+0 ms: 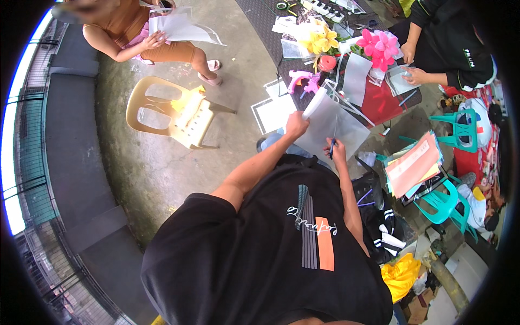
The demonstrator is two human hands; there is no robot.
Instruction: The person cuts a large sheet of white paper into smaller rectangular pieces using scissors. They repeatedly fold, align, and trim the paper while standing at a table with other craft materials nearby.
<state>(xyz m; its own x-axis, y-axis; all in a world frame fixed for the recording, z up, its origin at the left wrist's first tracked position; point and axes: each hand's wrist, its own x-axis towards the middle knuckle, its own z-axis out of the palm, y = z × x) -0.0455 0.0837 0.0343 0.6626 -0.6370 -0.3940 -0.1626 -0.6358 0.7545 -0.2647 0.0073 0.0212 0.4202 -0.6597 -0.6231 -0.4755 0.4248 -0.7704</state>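
My left hand (297,124) grips the left edge of a translucent plastic sheet (319,132), with a pale rolled strip along its upper left side. In my right hand (338,152) is a pair of scissors (333,147) with dark blue handles; the blades point away from me over the sheet. The sheet is above my lap, at the near edge of the table. Just beyond it lie white-edged offcuts (361,115) and a pink-purple glue gun (300,80). How far the blades are apart is too small to tell.
The dark woven-patterned table (260,20) bears yellow artificial flowers (321,40), pink flowers (378,46) and a power strip (325,10). A co-worker in black (447,44) handles a sheet at right; another person (122,32) stands at left. A cream chair (156,103) and teal chairs (440,203) stand nearby.
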